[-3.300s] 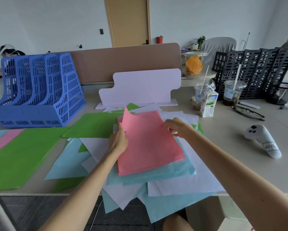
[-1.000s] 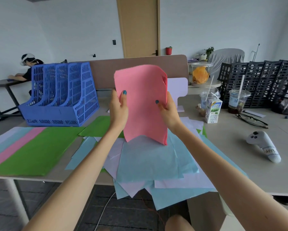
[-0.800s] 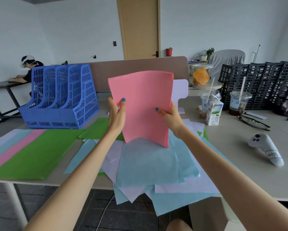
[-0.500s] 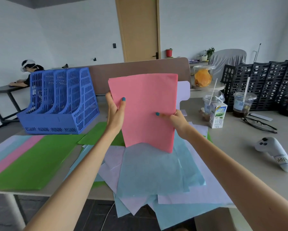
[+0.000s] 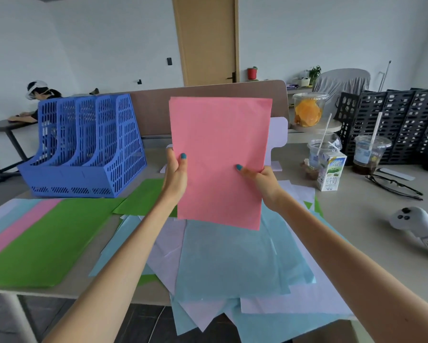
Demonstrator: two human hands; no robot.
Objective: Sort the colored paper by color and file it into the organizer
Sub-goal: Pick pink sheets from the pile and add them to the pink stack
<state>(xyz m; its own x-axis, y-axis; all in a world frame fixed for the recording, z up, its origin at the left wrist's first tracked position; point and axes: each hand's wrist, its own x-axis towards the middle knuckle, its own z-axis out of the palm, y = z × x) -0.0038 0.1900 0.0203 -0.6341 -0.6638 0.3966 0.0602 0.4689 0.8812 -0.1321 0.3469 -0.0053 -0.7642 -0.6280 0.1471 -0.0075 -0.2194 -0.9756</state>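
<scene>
I hold a pink paper stack [image 5: 220, 154] upright above the table. My left hand [image 5: 175, 174] grips its left edge and my right hand [image 5: 260, 177] pinches its right edge, thumbs on the near face. Under it lies a loose pile of light blue paper [image 5: 230, 258] and white sheets [image 5: 165, 251], with green paper [image 5: 143, 198] sticking out behind. At the left lie sorted sheets: a green sheet [image 5: 44, 241] over a pink strip [image 5: 17, 229]. The blue organizer [image 5: 89, 149] stands at the back left, its slots looking empty.
At the right stand a milk carton [image 5: 330, 170], two plastic cups [image 5: 370, 154], glasses [image 5: 393, 186], a white controller [image 5: 416, 229] and black organizers [image 5: 401, 120]. A brown divider [image 5: 153, 107] with a white card [image 5: 278, 134] runs behind. A person sits at a far left desk.
The pink stack went from lying on the pile to upright in both hands. Over the last second it straightened and squared up, with my right hand sliding lower on its edge.
</scene>
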